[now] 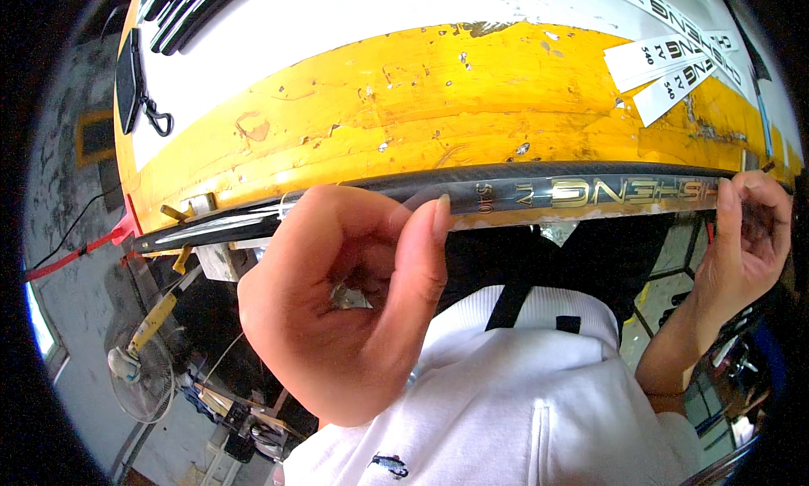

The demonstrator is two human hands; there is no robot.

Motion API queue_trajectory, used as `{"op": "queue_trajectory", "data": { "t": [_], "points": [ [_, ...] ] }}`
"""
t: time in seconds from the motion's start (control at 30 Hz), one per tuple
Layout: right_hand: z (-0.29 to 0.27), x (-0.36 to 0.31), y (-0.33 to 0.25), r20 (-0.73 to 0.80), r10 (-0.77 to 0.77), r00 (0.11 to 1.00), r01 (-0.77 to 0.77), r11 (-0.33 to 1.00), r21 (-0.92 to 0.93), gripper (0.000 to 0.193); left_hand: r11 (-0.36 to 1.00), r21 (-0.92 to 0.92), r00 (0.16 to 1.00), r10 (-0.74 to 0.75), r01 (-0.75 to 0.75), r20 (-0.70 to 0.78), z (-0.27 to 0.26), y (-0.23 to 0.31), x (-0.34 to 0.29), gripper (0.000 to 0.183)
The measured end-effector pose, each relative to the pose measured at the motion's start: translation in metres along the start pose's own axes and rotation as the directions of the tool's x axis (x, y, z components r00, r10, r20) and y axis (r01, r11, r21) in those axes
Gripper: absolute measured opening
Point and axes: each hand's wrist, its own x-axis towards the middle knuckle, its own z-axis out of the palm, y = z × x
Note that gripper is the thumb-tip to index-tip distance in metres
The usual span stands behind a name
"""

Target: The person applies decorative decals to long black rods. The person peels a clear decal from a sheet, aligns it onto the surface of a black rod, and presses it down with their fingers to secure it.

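A clear decal strip (506, 196) with gold and dark lettering stretches along a long black tube (371, 182) at the table's near edge. The strip's left end is pinched between thumb and forefinger of my left hand (354, 317). At the far right, my right hand (754, 237) has its thumb and fingers closed on the other end. The strip lies over or just in front of the tube; whether it touches cannot be made out. Part of the tube is hidden behind my left hand.
Yellow and white table (362, 107) with chipped paint. White printed strips (666, 60) overlap at the upper right. Several black tubes (190, 14) lie at the upper left, near a flat black object (128, 81) with a cord loop. A fan (139, 376) stands lower left.
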Motion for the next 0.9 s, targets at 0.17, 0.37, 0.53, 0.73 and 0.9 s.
{"op": "queue_trajectory", "data": {
  "t": [0.17, 0.37, 0.53, 0.73, 0.9],
  "points": [
    [0.0000, -0.0011, 0.0004, 0.002, 0.001, 1.000, -0.001, 1.000, 0.022, 0.031, 0.997, 0.043, 0.997, -0.063, 0.061, 0.034, -0.0026, 0.0033, 0.0005, 0.018],
    [-0.0015, -0.0011, 0.0032, 0.028, -0.020, 0.999, 0.019, 0.999, 0.035, 0.033, 0.995, 0.070, 0.998, -0.070, 0.069, 0.012, -0.0016, 0.0046, 0.0002, 0.018],
    [-0.0022, -0.0015, 0.0054, 0.028, -0.027, 0.999, 0.026, 0.999, 0.023, 0.034, 0.989, 0.017, 0.989, -0.147, 0.147, 0.000, -0.0049, 0.0079, -0.0003, 0.017],
    [-0.0020, -0.0017, 0.0042, 0.033, -0.029, 0.999, 0.029, 1.000, 0.003, 0.034, 0.985, 0.036, 0.986, -0.167, 0.166, 0.015, -0.0062, 0.0092, 0.0006, 0.018],
    [-0.0036, -0.0010, 0.0027, 0.079, -0.034, 0.996, 0.032, 0.999, 0.022, 0.034, 0.988, 0.045, 0.989, -0.151, 0.151, -0.003, -0.0045, 0.0097, 0.0005, 0.018]
  ]
}}
